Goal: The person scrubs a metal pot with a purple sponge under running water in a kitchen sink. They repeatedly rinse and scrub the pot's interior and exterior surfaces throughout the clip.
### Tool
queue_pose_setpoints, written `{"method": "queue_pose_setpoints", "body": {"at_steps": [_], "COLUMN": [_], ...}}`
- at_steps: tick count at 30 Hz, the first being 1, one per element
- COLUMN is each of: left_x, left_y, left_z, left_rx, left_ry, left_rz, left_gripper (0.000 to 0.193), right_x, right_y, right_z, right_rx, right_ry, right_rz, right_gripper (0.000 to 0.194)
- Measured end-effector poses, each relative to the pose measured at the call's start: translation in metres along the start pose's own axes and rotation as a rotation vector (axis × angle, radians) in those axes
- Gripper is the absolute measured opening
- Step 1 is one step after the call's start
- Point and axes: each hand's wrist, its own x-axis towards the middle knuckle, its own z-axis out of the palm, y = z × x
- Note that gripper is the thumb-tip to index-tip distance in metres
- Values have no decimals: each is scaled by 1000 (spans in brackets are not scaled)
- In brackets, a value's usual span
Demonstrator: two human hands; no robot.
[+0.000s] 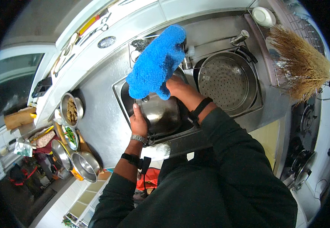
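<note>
A shiny stainless steel pot (162, 116) sits in the left sink basin (127, 118); it looks tilted, with its side facing me. My left hand (138, 122) grips the pot at its left edge, thumb lying on top. My right hand (175, 86) reaches over the pot's far side, its fingers hidden behind a fluffy blue cloth (157, 64). Whether those fingers hold the pot or the cloth cannot be seen. The cloth covers much of the basin's back and the area behind it; what supports it is hidden.
A perforated steel steamer (224, 82) fills the right basin, near a metal tap fitting (187, 62). Left on the counter stand a bowl of ginger-like roots (71, 110), a plate of cut green vegetables (70, 138) and a steel bowl (85, 166). Dried grass plumes (301, 62) lean in from the right.
</note>
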Motion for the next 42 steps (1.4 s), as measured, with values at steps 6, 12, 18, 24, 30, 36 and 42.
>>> {"method": "queue_pose_setpoints", "body": {"at_steps": [6, 12, 18, 24, 30, 36, 42], "left_x": [-4, -2, -3, -4, -3, 1, 2], "left_y": [3, -1, 2, 3, 6, -4, -4], "left_z": [3, 6, 0, 3, 0, 1, -4], "left_rx": [-89, -74, -59, -99, 18, 50, 90], "left_ry": [-10, 27, 7, -5, 37, 73, 10], "left_rz": [-81, 47, -20, -24, -14, 100, 10], "left_gripper": [84, 88, 83, 78, 84, 94, 102], "right_x": [-86, -39, -33, -113, 8, 22, -108], "right_y": [-61, -44, -33, -80, -2, 12, -76], "right_z": [6, -23, -15, 11, 6, 3, 17], "right_rx": [-204, -42, -51, -218, 25, -21, -186], "right_ry": [62, -41, -214, 121, -127, -302, 121], "right_rz": [45, 161, 207, -53, 381, 388, -106], "right_gripper": [49, 44, 48, 60, 46, 47, 60]}}
